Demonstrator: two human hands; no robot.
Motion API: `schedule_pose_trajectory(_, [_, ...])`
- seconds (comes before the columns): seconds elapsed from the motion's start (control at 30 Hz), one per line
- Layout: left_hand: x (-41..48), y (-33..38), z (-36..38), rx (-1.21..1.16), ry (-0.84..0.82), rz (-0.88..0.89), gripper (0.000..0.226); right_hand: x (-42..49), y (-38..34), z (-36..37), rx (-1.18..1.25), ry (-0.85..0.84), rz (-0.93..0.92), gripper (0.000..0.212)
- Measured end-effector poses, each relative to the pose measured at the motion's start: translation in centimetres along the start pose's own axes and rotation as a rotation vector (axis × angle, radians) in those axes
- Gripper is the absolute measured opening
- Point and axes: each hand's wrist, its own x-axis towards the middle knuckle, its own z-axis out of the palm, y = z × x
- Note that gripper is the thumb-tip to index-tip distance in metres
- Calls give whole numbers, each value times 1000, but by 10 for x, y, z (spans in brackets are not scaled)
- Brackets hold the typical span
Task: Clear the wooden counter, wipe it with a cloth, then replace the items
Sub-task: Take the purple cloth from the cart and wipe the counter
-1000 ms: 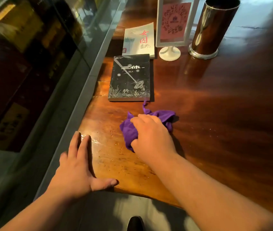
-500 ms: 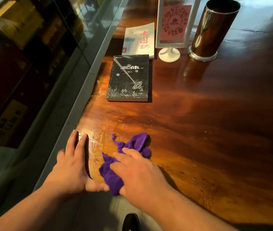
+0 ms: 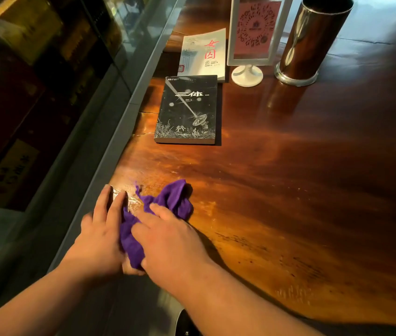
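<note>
A crumpled purple cloth lies at the near left corner of the wooden counter. My right hand presses down on the cloth with its fingers spread over it. My left hand lies flat on the counter's left edge, fingers together, touching the cloth's left side. A black book lies flat further back. Behind it lie a white book, a white-framed sign stand with a pink card, and a shiny metal cylinder.
A grey metal rail and a glass pane run along the counter's left side. The counter's near edge drops to the floor, where a dark shoe tip shows.
My right hand has dragged the cloth from the counter's middle, below the black book, back to the near left corner next to my left hand. The left hand stayed put.
</note>
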Motion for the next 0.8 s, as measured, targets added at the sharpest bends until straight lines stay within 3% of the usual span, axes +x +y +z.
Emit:
schedule_pose_trajectory(0.2, [0,2,-4,33,-29,-10,185,-65,72,-18,131,28,141,52])
schedule_pose_trajectory(0.37, [1,0,-3,50,-24,4,184,-27,109,-38,102,101,287,53])
schedule_pose_trajectory(0.47, [1,1,-3,55,-27,-2,184,8,91,-35,118,109,297,53])
schedule_pose_trajectory(0.6, [0,3,-4,28,-26,-5,182,22,27,-16,110,32,142,49])
schedule_pose_trajectory(0.8, [-2,5,-7,43,-64,-15,177,8,-2,-8,149,-78,69,62])
